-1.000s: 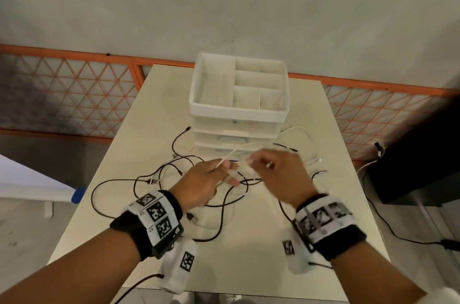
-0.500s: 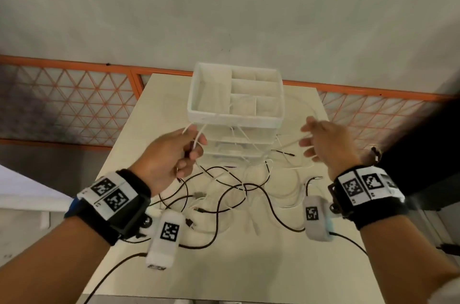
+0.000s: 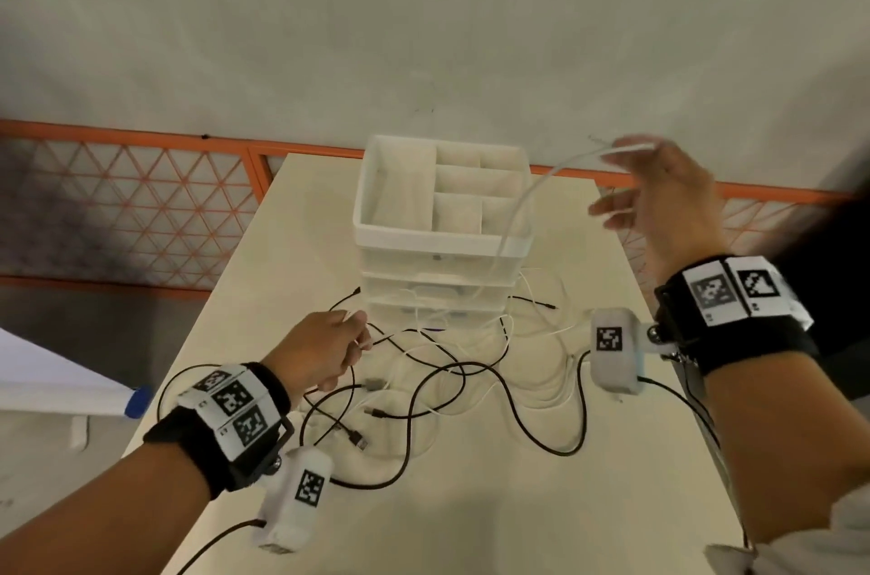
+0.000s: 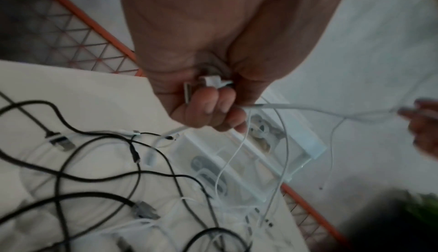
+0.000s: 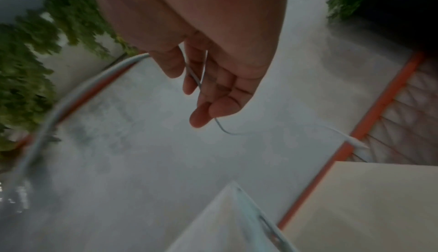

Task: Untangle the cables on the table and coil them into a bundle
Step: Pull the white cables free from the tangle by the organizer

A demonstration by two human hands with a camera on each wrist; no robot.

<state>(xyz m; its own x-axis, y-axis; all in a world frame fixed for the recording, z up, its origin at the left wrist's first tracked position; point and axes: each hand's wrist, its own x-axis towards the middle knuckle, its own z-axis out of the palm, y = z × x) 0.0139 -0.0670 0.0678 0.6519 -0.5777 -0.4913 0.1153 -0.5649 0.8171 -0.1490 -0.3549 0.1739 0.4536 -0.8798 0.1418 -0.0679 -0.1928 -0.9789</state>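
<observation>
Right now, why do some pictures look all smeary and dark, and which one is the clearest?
The head view is clearest: the table and black cables look sharp, though the raised right hand smears. The left wrist view is soft, yet the left hand gripping the white cable shows. The right wrist view is dimmest and streaked with blur; straight edges bend.

Two hands (image 3: 325, 351) (image 3: 668, 198); one organizer (image 3: 442, 216); one table (image 3: 471, 504); cables (image 3: 513, 409) uncountable.

A pale counter (image 3: 292, 245) fills mid-frame; tangled black cables (image 3: 513, 400) and white cables (image 3: 499, 339) sprawl below centre, a white drawer organizer (image 3: 438, 240) behind.
</observation>
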